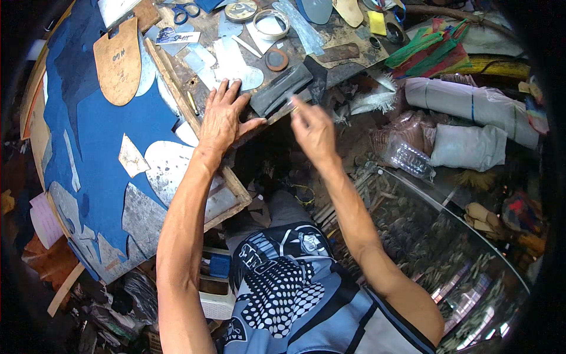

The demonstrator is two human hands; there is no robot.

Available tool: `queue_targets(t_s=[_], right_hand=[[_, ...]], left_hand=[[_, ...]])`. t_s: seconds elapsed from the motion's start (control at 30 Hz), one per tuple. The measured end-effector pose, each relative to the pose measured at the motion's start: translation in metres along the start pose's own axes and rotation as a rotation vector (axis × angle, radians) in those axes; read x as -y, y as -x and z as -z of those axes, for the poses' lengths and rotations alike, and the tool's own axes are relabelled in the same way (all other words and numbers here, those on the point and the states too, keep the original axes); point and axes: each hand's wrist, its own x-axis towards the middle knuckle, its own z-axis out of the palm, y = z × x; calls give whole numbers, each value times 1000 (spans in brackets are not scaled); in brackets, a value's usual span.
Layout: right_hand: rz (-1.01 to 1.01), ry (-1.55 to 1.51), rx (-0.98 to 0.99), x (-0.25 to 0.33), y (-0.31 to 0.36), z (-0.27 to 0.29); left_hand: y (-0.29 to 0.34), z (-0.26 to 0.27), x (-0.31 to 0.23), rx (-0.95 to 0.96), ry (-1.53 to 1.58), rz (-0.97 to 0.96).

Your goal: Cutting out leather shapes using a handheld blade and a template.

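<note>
My left hand [224, 115] lies flat near the workbench edge with its fingers spread, holding nothing. Its fingertips rest beside a pale, rounded cut piece [239, 68]. To the right of its thumb is a dark grey, oblong block [282, 90] at the bench's front edge. My right hand [314, 131] is closed and slightly smeared by motion, just beyond the near right end of that block. Whatever is in its fingers is too blurred to name. A thin pale strip [279, 115] runs along the edge between the block and this hand.
Blue sheet material [94, 159] covers the left side, under a tan sole-shaped template [118, 62] and grey scraps. A wooden ledge [171, 82] borders it. Tape rolls [271, 25] and scissors [185, 13] lie farther back. Wrapped rolls [471, 106] and a glass-topped case [436, 248] stand right.
</note>
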Motion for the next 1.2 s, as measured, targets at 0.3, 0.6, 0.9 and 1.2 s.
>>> queue_targets(t_s=[0.3,0.6,0.9,1.2], right_hand=[[-112,-14,-75,-5,-13,7],[-25,-20,61,16,8,-4],[58,-86,107,22,22,-10],[8,26,6,-1,0,1]], left_hand=[[1,-1,2,-11,4,-12],[1,-4,3,-23,6,-15],[2,-4,5,-2,-5,-15],[2,-2,3,9,-19,-20]])
